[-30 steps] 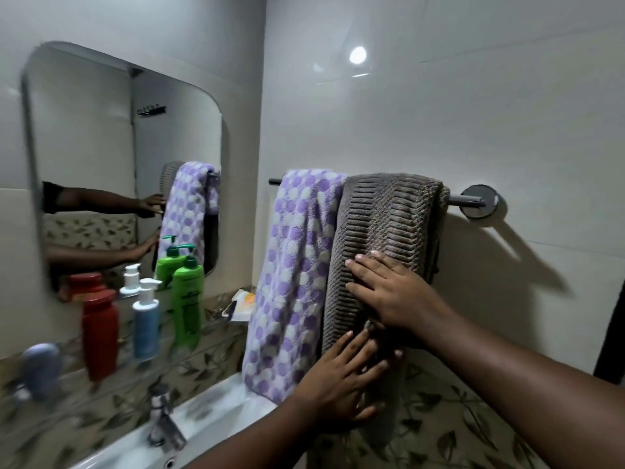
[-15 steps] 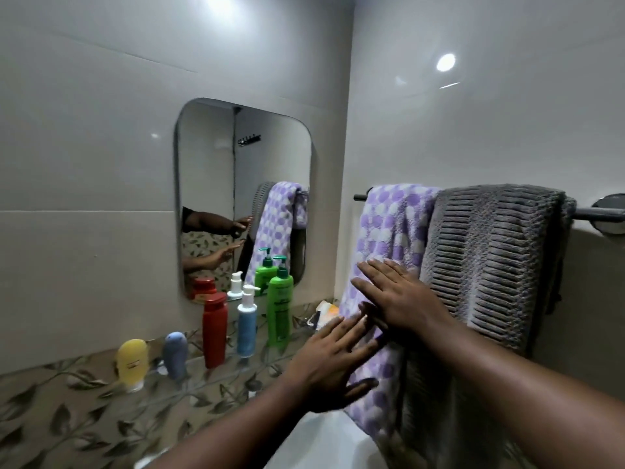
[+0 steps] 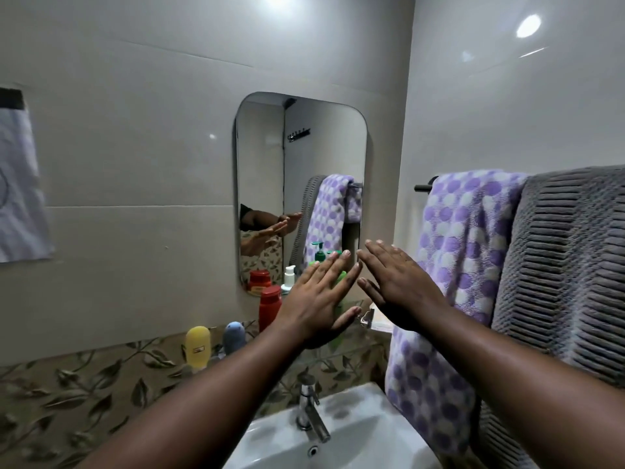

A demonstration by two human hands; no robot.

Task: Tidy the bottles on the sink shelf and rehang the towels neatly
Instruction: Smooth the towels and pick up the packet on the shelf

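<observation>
Two hands are raised mid-frame: the left hand [image 3: 318, 299] and the right hand [image 3: 395, 286], both flat with fingers straight, holding nothing, their fingertips close together but apart.

Two towels hang side by side on one towel bar [image 3: 424, 187] at 3 o'clock, the purple dotted towel [image 3: 463, 265] nearer the hands and the grey ribbed towel [image 3: 568, 265] beyond it.

Four bottles show on the sink shelf at 8 o'clock from the hands: a yellow bottle [image 3: 198, 345], a blue-grey bottle [image 3: 234, 336], a red bottle [image 3: 269, 306], and a green bottle [image 3: 341, 278] mostly hidden behind the left hand.

The walls are pale glossy tile above a leaf-patterned band [image 3: 84, 377]. One white basin [image 3: 355, 434] with one tap [image 3: 309, 411] sits at 6 o'clock. One mirror [image 3: 301, 164] hangs at 12 o'clock and reflects the hands, the towels and bottle tops. A paper sheet [image 3: 20, 184] hangs at 9 o'clock.
</observation>
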